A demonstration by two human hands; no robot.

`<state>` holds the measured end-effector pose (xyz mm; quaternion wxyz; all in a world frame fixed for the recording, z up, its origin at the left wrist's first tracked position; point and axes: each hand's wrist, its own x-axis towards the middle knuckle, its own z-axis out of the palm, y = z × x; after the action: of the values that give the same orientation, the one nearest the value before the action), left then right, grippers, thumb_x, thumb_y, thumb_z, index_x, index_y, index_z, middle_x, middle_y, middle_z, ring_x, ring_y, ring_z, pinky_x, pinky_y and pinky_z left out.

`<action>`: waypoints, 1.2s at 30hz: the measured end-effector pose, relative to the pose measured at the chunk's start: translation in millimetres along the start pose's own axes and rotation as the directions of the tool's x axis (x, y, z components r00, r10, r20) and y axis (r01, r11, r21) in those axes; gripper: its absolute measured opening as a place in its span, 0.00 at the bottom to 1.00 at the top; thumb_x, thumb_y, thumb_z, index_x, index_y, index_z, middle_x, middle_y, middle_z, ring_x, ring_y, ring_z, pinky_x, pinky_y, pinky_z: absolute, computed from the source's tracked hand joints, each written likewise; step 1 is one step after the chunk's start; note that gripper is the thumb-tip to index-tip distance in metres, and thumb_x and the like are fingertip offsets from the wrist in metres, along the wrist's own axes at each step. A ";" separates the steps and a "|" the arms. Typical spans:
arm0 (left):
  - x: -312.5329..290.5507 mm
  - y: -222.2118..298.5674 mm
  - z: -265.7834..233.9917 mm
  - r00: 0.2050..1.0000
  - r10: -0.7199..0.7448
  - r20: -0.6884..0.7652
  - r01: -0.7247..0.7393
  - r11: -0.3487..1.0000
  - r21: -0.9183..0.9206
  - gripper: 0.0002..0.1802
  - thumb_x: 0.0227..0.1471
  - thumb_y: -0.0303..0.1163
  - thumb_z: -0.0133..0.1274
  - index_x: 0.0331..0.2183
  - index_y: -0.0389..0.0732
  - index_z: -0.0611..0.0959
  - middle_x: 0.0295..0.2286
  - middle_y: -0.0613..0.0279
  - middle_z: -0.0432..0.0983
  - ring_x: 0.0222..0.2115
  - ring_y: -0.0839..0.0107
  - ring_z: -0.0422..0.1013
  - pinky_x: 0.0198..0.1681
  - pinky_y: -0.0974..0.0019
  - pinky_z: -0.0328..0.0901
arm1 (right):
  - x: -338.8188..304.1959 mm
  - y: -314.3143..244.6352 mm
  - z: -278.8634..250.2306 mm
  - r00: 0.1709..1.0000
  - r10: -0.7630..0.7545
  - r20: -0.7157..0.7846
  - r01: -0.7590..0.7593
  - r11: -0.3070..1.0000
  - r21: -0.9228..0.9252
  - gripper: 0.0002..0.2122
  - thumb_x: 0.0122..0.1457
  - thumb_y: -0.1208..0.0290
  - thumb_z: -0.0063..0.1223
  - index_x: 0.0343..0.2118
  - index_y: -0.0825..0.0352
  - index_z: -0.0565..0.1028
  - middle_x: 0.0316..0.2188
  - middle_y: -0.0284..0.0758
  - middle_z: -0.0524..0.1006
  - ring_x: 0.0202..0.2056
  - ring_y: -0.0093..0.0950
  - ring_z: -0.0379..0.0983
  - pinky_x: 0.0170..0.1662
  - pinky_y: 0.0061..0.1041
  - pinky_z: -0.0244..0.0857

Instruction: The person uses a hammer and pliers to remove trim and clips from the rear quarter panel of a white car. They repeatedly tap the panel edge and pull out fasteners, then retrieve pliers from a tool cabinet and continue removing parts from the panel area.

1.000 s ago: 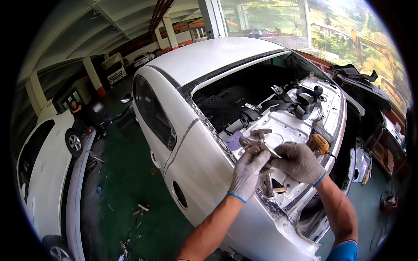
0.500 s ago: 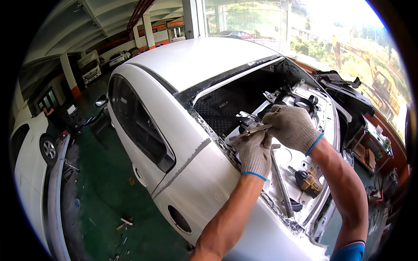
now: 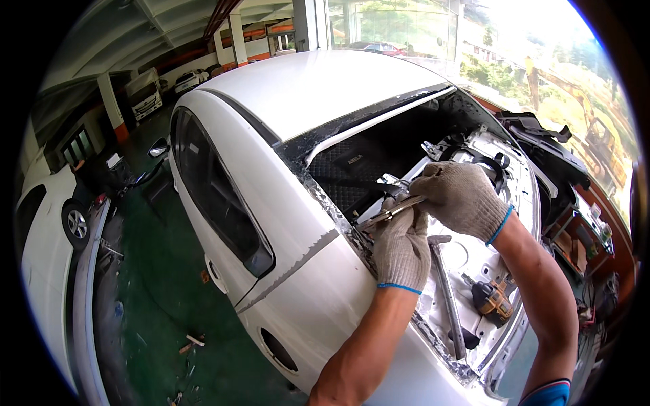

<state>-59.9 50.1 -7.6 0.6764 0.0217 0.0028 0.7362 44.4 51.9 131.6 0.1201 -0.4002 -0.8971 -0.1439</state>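
Both my hands wear beige knit gloves with blue cuffs and meet above the rear opening of a white car [image 3: 318,88]. In my left hand [image 3: 401,250] is a thin, flat metal piece [image 3: 396,208] lying across the top of the fingers; its exact kind is unclear. My right hand [image 3: 459,199] is closed round the right end of it, its fingertips partly hidden. Just right of my left wrist, a metal hammer [image 3: 447,298] lies on the bare body panel. Beside that rests a black and yellow cordless drill [image 3: 492,302].
Below my hands the car's rear window frame [image 3: 328,203] has rough, flaking edges. Removed black parts [image 3: 542,145] and a trolley [image 3: 581,233] stand to the right. Scraps [image 3: 193,342] litter the green floor at left, near another white car [image 3: 51,230].
My view has shifted a little, so the car, hammer and drill sit differently in it. Both hands stay together on the metal piece, which now shows more of its length.
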 end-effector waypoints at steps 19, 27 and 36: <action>-21.0 5.1 38.4 0.959 -0.132 -0.249 0.210 0.924 0.320 0.17 0.61 0.21 0.60 0.51 0.37 0.77 0.43 0.58 0.76 0.41 0.70 0.76 0.41 0.73 0.79 | 21.9 14.0 -31.4 0.983 0.031 0.180 -0.045 0.996 0.072 0.11 0.51 0.63 0.62 0.33 0.63 0.86 0.28 0.44 0.82 0.33 0.43 0.82 0.39 0.39 0.75; -21.8 -0.3 30.7 0.948 -0.062 -0.313 0.200 0.880 0.430 0.10 0.61 0.25 0.58 0.43 0.32 0.80 0.37 0.57 0.79 0.31 0.72 0.79 0.31 0.74 0.78 | 24.4 7.9 -40.7 0.939 0.126 0.321 -0.124 0.992 -0.027 0.12 0.52 0.60 0.62 0.33 0.63 0.86 0.28 0.44 0.82 0.34 0.45 0.81 0.39 0.41 0.75; -9.7 1.7 22.1 0.931 -0.158 -0.328 0.246 0.937 0.247 0.14 0.62 0.20 0.56 0.49 0.29 0.76 0.43 0.50 0.75 0.39 0.66 0.78 0.41 0.69 0.81 | 35.5 -6.0 -29.3 0.942 0.128 0.312 -0.074 0.981 -0.181 0.11 0.49 0.63 0.60 0.34 0.59 0.87 0.31 0.44 0.83 0.39 0.46 0.82 0.43 0.44 0.75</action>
<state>-60.0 39.7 14.2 0.7303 0.0048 0.2144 0.6485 19.7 61.9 169.6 -0.0545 -0.4725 -0.8676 -0.1449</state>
